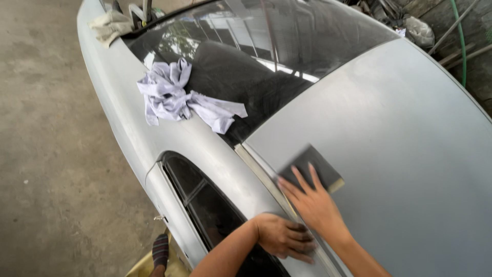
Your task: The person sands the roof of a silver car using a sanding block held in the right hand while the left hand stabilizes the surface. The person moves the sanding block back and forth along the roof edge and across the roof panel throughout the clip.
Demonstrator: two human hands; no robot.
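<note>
Grey sanding block [312,166] lies under flat, open right hand [312,205]; left hand [282,237] rests empty.

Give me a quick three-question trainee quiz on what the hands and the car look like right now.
1. True or false: the right hand presses flat on a dark sanding block on the grey car roof.
2. Where does the left hand rest? A) on the crumpled pale cloth B) on the roof edge above the side window C) on the concrete floor
3. Fill in: the crumpled pale cloth lies at the edge of the ____, partly on the grey body.

Key: 1 true; 2 B; 3 windscreen
</note>
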